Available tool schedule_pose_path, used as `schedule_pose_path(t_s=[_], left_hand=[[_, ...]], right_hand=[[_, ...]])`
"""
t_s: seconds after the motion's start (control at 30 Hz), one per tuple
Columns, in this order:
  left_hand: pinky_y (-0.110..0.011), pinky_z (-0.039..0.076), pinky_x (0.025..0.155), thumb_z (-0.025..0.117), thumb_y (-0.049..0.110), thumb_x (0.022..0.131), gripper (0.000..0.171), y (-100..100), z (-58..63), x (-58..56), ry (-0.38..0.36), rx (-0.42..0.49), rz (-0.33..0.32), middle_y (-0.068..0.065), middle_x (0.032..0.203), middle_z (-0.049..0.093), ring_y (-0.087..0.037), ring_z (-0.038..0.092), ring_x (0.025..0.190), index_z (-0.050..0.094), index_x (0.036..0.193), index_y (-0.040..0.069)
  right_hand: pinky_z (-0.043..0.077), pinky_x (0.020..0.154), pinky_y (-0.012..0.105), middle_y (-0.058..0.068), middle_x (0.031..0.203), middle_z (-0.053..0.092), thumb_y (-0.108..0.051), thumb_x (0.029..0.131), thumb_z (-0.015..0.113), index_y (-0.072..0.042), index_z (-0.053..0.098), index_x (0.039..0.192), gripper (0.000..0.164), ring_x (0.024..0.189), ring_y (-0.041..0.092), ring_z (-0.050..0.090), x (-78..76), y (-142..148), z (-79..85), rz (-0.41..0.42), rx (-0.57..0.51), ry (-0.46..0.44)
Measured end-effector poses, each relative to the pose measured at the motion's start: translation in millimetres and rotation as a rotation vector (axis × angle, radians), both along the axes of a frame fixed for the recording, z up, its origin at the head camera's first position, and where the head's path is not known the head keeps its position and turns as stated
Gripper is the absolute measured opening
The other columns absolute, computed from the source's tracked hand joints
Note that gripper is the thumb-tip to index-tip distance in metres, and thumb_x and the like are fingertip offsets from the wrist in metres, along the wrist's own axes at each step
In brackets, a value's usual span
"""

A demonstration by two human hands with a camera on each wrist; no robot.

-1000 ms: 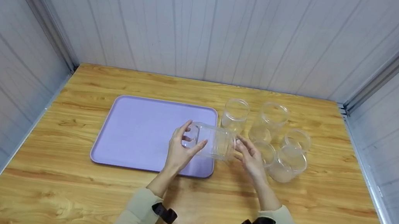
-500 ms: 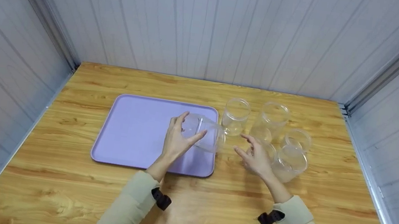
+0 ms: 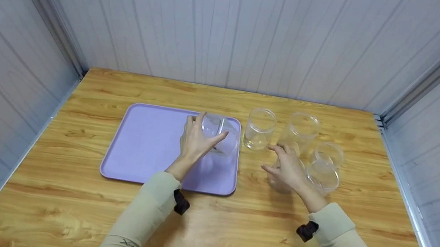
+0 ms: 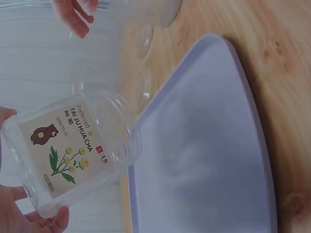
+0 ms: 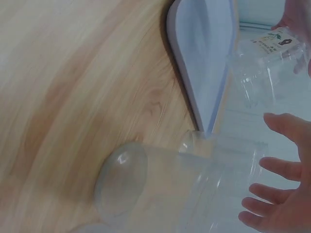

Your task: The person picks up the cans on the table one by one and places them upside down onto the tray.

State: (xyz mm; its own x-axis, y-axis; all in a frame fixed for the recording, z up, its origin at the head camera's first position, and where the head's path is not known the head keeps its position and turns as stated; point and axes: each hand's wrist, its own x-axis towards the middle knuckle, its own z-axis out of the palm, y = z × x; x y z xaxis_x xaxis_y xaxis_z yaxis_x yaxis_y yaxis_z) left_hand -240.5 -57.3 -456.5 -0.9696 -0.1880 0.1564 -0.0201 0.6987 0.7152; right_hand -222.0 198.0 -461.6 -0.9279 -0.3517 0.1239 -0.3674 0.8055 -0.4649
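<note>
My left hand [image 3: 195, 139] grips a clear plastic jar [image 3: 226, 139] by its base end, over the right part of the lilac tray [image 3: 152, 144]. The jar is tilted, its mouth pointing right and down in the head view. On its side is a beige label [image 4: 70, 143] with a bear, yellow flowers and the words TAI JU HUA CHA. My right hand [image 3: 289, 170], fingers spread and thumb apart, is over a clear jar [image 3: 278, 186] at the near left of the group and partly hides it. In the right wrist view nothing is between its fingers [image 5: 279, 167].
Several more clear jars stand right of the tray: one near its back right corner [image 3: 260, 129], a taller one [image 3: 303, 128] beside it, and two [image 3: 327, 153] [image 3: 323, 177] further right. Pale panel walls [image 3: 233, 30] enclose the wooden table [image 3: 225, 236].
My right hand has let go of the jar and moved right, over the near jar. My left hand has carried its jar left and back over the tray, tipping its mouth down.
</note>
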Motion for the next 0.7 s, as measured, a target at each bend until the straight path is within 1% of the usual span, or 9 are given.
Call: schedule_pose_path(t_s=[0.13, 0.23, 0.4, 0.57, 0.7], left_hand=[[-0.038, 0.046, 0.07, 0.062, 0.063, 0.063, 0.088, 0.6, 2.8, -8.0, -0.033, -0.041, 0.014, -0.013, 0.115, 0.04, -0.024, 0.044, 0.097, 0.039, 0.133, 0.015], [-0.039, 0.047, 0.072, 0.062, 0.063, 0.063, 0.09, 1.9, 4.0, -14.7, -0.052, -0.073, 0.019, -0.015, 0.119, 0.038, -0.027, 0.043, 0.102, 0.038, 0.133, 0.013], [-0.04, 0.046, 0.075, 0.063, 0.062, 0.064, 0.09, 5.0, 2.3, -24.1, -0.071, -0.11, 0.031, -0.016, 0.121, 0.037, -0.028, 0.041, 0.106, 0.037, 0.134, 0.011], [-0.037, 0.046, 0.072, 0.064, 0.06, 0.064, 0.089, 9.1, -0.5, -32.3, -0.074, -0.158, 0.051, -0.016, 0.117, 0.039, -0.026, 0.042, 0.1, 0.037, 0.133, 0.011], [-0.037, 0.046, 0.071, 0.064, 0.061, 0.064, 0.088, 12.6, -2.5, -38.7, -0.077, -0.187, 0.059, -0.016, 0.117, 0.039, -0.027, 0.042, 0.1, 0.039, 0.131, 0.01]], right_hand=[[0.026, 0.093, 0.06, 0.027, 0.131, 0.033, -0.029, 0.074, 0.071, 0.0, 0.048, 0.122, 0.061, 0.117, 0.044, 0.03, -3.6, 4.6, 1.2, 0.023, 0.062, -0.066], [0.017, 0.093, 0.064, 0.027, 0.133, 0.03, -0.03, 0.073, 0.072, -0.001, 0.047, 0.123, 0.063, 0.12, 0.044, 0.025, -6.9, 8.7, 0.4, 0.041, 0.094, -0.115], [0.016, 0.09, 0.067, 0.026, 0.134, 0.028, -0.028, 0.07, 0.074, -0.002, 0.046, 0.125, 0.066, 0.12, 0.045, 0.022, -10.1, 14.6, -2.6, 0.077, 0.13, -0.154], [0.017, 0.089, 0.068, 0.026, 0.134, 0.028, -0.026, 0.068, 0.076, -0.003, 0.045, 0.126, 0.07, 0.12, 0.046, 0.021, -12.4, 18.6, -5.6, 0.11, 0.161, -0.164], [0.016, 0.089, 0.068, 0.025, 0.135, 0.027, -0.029, 0.066, 0.077, -0.005, 0.043, 0.128, 0.074, 0.121, 0.045, 0.021, -14.1, 21.1, -6.1, 0.115, 0.19, -0.174]])
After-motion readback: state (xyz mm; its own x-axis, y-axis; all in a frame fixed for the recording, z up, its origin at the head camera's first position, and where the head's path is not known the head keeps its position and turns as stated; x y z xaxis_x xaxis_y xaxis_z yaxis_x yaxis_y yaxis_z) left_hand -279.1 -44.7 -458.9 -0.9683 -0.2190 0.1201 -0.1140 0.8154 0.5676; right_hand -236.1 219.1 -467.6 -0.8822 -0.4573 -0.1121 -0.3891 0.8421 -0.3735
